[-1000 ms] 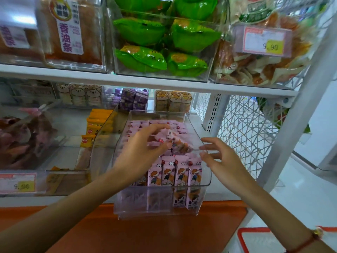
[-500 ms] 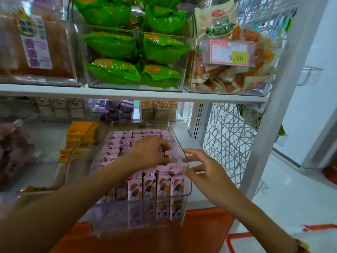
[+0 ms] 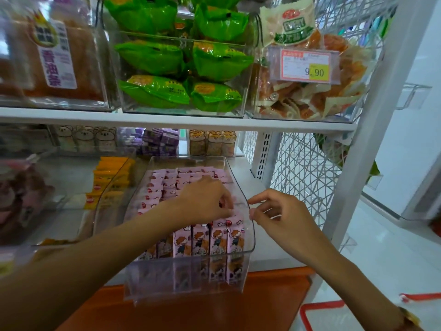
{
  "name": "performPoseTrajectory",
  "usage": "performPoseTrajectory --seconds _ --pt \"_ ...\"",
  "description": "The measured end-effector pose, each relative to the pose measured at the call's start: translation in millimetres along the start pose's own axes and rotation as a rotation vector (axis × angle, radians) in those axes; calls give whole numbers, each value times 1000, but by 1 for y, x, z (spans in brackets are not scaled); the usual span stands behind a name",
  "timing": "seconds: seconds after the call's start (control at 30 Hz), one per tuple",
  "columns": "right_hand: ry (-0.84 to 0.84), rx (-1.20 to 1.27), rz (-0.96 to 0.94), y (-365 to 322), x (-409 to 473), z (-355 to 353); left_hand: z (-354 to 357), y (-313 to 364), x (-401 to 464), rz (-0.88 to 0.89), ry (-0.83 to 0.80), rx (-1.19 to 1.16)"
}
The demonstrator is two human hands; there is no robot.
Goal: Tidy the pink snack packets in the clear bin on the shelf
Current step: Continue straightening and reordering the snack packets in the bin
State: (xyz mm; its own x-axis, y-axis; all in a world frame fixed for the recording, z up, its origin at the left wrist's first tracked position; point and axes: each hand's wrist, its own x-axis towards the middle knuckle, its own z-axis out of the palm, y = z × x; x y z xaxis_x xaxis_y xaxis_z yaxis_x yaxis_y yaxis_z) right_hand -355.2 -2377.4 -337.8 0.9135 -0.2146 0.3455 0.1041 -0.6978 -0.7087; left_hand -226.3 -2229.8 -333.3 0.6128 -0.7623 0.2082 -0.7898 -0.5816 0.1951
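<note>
**A:** So what's on that white metal shelf [image 3: 167, 120], biggest stuff first?

**B:** Clear hard-plastic bin [image 3: 248, 225] on the lower level, rounded corners, front hanging over the orange ledge [image 3: 214, 306]. It's packed with pink snack packets [image 3: 200, 240], small flat glossy ones standing upright in rows.

**A:** And the hands?

**B:** Left hand [image 3: 205, 201] is inside the bin, fingers curled down pinching a packet near the right wall. Right hand [image 3: 281, 218] is just outside that wall, thumb and forefinger loosely bent at the rim; can't tell if it's actually gripping. Crinkly green bags [image 3: 152, 58] sit above, next to a price tag [image 3: 307, 65].
</note>
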Motion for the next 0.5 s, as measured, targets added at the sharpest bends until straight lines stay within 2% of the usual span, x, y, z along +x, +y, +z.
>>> performPoseTrajectory --seconds 0.13,0.27,0.37,0.5 --pt "14 -37 11 -1 0 2 -2 7 1 -40 26 -81" --pt "142 -62 -77 -11 1 6 -21 17 -22 -83 305 -357" --pt "230 36 -196 -27 2 13 -37 18 -48 -109 546 -596" --pt "15 109 -226 -46 1 35 -41 19 -75 -124 735 -838"
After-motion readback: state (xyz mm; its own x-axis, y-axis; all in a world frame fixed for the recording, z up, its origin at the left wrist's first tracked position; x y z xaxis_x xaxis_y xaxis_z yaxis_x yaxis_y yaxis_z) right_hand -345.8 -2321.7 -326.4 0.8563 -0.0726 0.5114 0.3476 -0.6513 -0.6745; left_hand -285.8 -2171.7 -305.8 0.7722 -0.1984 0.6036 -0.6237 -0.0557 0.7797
